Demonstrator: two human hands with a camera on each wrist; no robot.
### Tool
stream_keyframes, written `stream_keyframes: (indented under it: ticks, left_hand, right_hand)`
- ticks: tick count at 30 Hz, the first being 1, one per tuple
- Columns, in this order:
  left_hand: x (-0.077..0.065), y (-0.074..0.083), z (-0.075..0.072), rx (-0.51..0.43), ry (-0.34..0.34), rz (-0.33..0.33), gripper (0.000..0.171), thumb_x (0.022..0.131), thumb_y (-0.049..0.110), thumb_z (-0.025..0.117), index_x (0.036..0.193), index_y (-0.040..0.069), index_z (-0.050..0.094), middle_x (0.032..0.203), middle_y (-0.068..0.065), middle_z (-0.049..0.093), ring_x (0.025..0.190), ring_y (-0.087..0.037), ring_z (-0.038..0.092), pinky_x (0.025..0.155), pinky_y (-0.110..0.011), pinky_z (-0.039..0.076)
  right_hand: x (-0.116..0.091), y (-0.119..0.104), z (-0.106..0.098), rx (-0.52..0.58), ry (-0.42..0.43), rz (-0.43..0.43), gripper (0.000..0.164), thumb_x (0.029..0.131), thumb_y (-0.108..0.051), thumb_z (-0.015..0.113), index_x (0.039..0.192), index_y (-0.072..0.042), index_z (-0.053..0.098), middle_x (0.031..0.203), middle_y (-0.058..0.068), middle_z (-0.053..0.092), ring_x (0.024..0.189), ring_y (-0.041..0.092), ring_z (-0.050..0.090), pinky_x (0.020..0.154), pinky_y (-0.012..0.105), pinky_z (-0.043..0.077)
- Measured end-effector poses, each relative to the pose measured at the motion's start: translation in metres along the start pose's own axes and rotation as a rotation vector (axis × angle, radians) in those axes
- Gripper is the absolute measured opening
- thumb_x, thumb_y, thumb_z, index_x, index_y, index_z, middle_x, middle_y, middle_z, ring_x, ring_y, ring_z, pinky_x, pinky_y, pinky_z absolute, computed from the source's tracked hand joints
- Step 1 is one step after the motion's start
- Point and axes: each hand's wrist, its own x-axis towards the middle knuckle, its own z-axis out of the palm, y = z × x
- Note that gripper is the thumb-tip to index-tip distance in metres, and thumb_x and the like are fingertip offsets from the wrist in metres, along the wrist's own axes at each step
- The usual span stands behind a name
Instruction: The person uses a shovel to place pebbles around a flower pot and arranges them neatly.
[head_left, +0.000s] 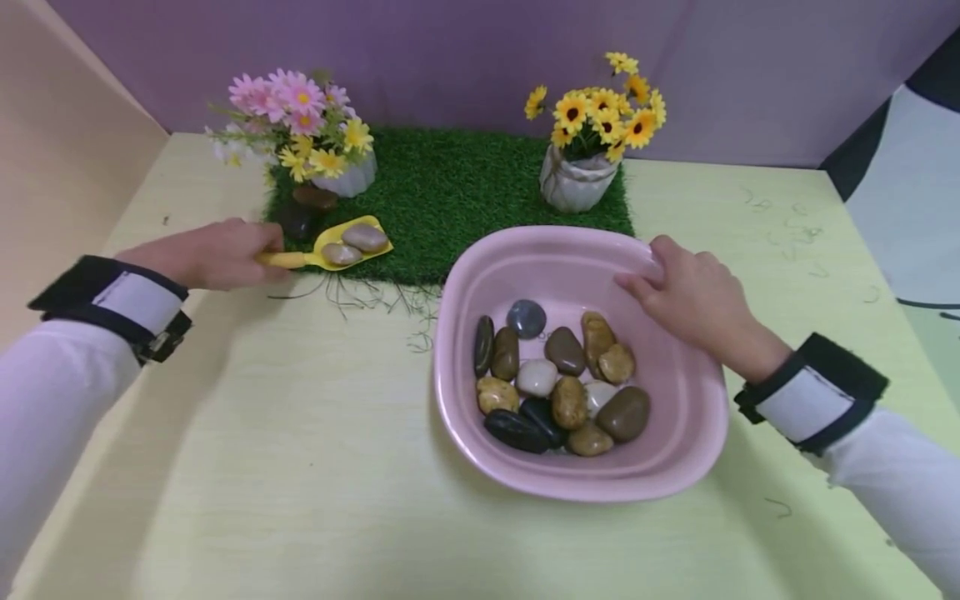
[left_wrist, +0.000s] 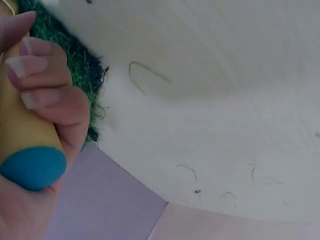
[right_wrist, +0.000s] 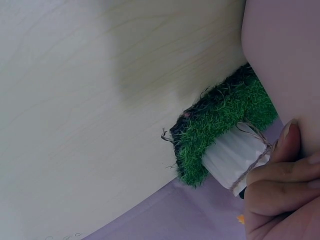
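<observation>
On the left, the left hand [head_left: 232, 252] holds a yellow scoop [head_left: 337, 232] with two stones [head_left: 364, 237]. Right of it, the right hand [head_left: 697, 293] grips a pink tub [head_left: 540, 268] of pebbles [head_left: 566, 352] by its far rim.

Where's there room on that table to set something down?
The widest bare patch of table lies left of the pink tub, in front of the grass mat. The mat is bare between the two flowerpots. Right of the sunflowers, the table is mostly bare. Crowded: the mat's left end, with scoop, stones and pink flowers.
</observation>
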Motion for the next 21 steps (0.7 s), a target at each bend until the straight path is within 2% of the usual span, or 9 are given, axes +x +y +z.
stream_keyframes:
  ticks: [3, 5, 9, 11, 14, 16, 18, 19, 21]
  left_hand:
    - [-0.003, 0.003, 0.002, -0.048, -0.01, -0.019, 0.026, 0.1, 0.031, 0.055, 0.099, 0.007, 0.046, 0.068, -0.003, 0.043, 0.057, -0.018, 0.042, 0.053, -0.032, 0.036]
    - [-0.004, 0.005, 0.004, -0.034, -0.004, -0.02, 0.026, 0.101, 0.033, 0.053, 0.098, 0.008, 0.045, 0.066, -0.003, 0.041, 0.056, -0.018, 0.041, 0.053, -0.032, 0.034]
    - [-0.006, 0.007, 0.006, 0.107, 0.04, -0.007, 0.028, 0.101, 0.037, 0.051, 0.096, 0.011, 0.047, 0.066, -0.002, 0.04, 0.056, -0.017, 0.038, 0.053, -0.032, 0.031]
    - [-0.006, 0.008, 0.005, 0.163, 0.045, -0.004, 0.032, 0.101, 0.041, 0.05, 0.104, 0.009, 0.053, 0.071, -0.005, 0.051, 0.059, -0.018, 0.047, 0.056, -0.036, 0.039]
    - [-0.006, 0.009, 0.003, 0.169, 0.01, -0.015, 0.05, 0.102, 0.046, 0.046, 0.129, 0.005, 0.053, 0.103, -0.02, 0.066, 0.078, -0.03, 0.064, 0.075, -0.052, 0.051]
    - [-0.007, 0.011, 0.001, 0.138, -0.025, -0.022, 0.064, 0.103, 0.049, 0.042, 0.145, 0.001, 0.041, 0.132, -0.029, 0.057, 0.107, -0.043, 0.063, 0.096, -0.063, 0.044]
    - [-0.008, 0.013, 0.0, 0.091, -0.059, -0.031, 0.073, 0.103, 0.052, 0.038, 0.15, -0.003, 0.031, 0.147, -0.034, 0.04, 0.122, -0.049, 0.053, 0.103, -0.066, 0.038]
    - [-0.008, 0.015, 0.0, 0.054, -0.079, -0.037, 0.071, 0.103, 0.051, 0.037, 0.149, -0.003, 0.033, 0.144, -0.035, 0.042, 0.119, -0.05, 0.054, 0.1, -0.065, 0.041]
    - [-0.009, 0.019, -0.001, -0.021, -0.122, -0.056, 0.062, 0.104, 0.05, 0.037, 0.14, -0.001, 0.041, 0.122, -0.031, 0.056, 0.093, -0.04, 0.063, 0.083, -0.057, 0.051]
  right_hand:
    - [0.0, 0.0, 0.0, -0.003, -0.003, 0.002, 0.042, 0.097, -0.045, 0.057, 0.095, -0.004, 0.049, 0.064, 0.01, 0.046, 0.052, 0.024, 0.051, 0.043, 0.034, 0.039]
    - [0.0, 0.0, 0.0, -0.004, -0.008, 0.003, 0.042, 0.097, -0.045, 0.057, 0.095, -0.004, 0.048, 0.064, 0.01, 0.046, 0.051, 0.024, 0.051, 0.043, 0.034, 0.039]
    - [0.0, 0.0, -0.001, -0.005, -0.018, 0.002, 0.042, 0.097, -0.044, 0.057, 0.093, -0.004, 0.047, 0.064, 0.01, 0.046, 0.051, 0.024, 0.051, 0.042, 0.034, 0.039]
    - [0.0, 0.0, 0.0, -0.004, -0.019, 0.002, 0.042, 0.097, -0.045, 0.057, 0.094, -0.004, 0.047, 0.064, 0.01, 0.046, 0.051, 0.024, 0.051, 0.042, 0.034, 0.039]
    - [0.0, 0.001, 0.0, -0.004, -0.013, 0.002, 0.042, 0.097, -0.045, 0.056, 0.094, -0.004, 0.047, 0.064, 0.01, 0.046, 0.051, 0.024, 0.05, 0.042, 0.034, 0.039]
    - [0.0, 0.001, 0.0, -0.001, -0.009, 0.001, 0.042, 0.097, -0.045, 0.056, 0.093, -0.004, 0.047, 0.064, 0.01, 0.045, 0.051, 0.024, 0.05, 0.042, 0.034, 0.038]
    - [0.0, 0.001, 0.0, 0.001, -0.006, -0.002, 0.042, 0.097, -0.045, 0.056, 0.093, -0.005, 0.047, 0.064, 0.01, 0.045, 0.051, 0.024, 0.05, 0.042, 0.034, 0.038]
    - [0.0, 0.001, 0.0, 0.001, -0.006, -0.004, 0.042, 0.097, -0.045, 0.056, 0.093, -0.005, 0.047, 0.064, 0.01, 0.045, 0.051, 0.024, 0.05, 0.042, 0.034, 0.038]
    - [0.0, 0.001, 0.0, 0.003, -0.004, -0.005, 0.042, 0.097, -0.045, 0.056, 0.093, -0.004, 0.047, 0.064, 0.01, 0.046, 0.051, 0.024, 0.05, 0.042, 0.034, 0.038]
